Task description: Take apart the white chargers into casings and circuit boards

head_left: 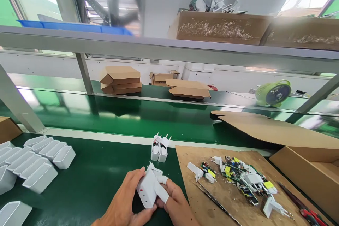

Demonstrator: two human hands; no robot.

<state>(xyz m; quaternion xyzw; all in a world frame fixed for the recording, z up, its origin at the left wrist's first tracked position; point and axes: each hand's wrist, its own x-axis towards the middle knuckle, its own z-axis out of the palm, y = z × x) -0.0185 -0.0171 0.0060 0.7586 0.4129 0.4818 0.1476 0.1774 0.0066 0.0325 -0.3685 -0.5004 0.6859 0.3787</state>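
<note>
Both hands hold one white plastic housing (147, 190) low in the middle of the head view, over the green bench. My left hand (127, 197) grips its left side, thumb beneath. My right hand (176, 197) closes on its right side, with white coverings on some fingertips. Small dark openings and red marks show on the housing's face. White pieces stick out at its top. Just beyond stand two white housings (159, 151) side by side, with plug pins and parts showing at their open tops.
White housings (34, 162) stand in rows at left. At right, a brown board (196, 194) bears circuit boards (246, 176), tweezers (215, 201) and red-handled pliers (302, 206). A cardboard box (304, 176) borders it. A shelf beam (169, 47) crosses above.
</note>
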